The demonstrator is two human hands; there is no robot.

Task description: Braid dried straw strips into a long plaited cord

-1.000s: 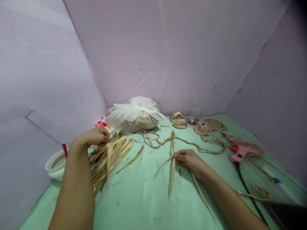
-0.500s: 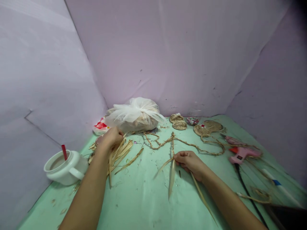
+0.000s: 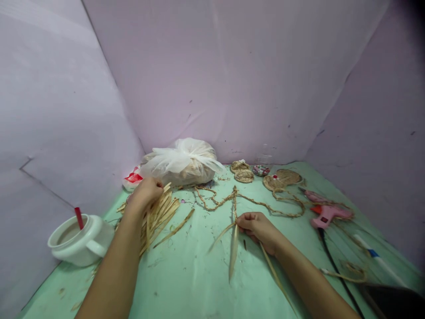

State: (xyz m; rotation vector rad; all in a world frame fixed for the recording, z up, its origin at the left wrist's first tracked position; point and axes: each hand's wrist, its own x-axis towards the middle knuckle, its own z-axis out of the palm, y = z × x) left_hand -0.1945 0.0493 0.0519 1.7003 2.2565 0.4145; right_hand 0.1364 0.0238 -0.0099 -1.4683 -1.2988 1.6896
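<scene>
My left hand (image 3: 148,193) is closed at the top of a fanned pile of dried straw-coloured leaf strips (image 3: 160,212); its fingertips are partly hidden, with pale strip ends beside them. My right hand (image 3: 257,228) pinches a thin braid (image 3: 235,206) of the same fibre near its lower end. Below that pinch, loose strips (image 3: 233,257) spread over the table, and a long one (image 3: 277,274) trails under my right palm. The braid's upper end meets a longer plaited cord (image 3: 262,202) that winds to both sides.
A white pot (image 3: 83,243) with a red stick stands left. Behind sit a tied plastic bag (image 3: 182,164), coiled fibre pieces (image 3: 244,173), a container of beads (image 3: 261,170) and a heart-shaped woven piece (image 3: 283,178). A pink glue gun (image 3: 328,215) with its cable lies right.
The view has shifted slightly. My left hand has moved a little in the leaf strips, whose ends now stand higher beside its fingers. My right hand keeps its pinch on the braid.
</scene>
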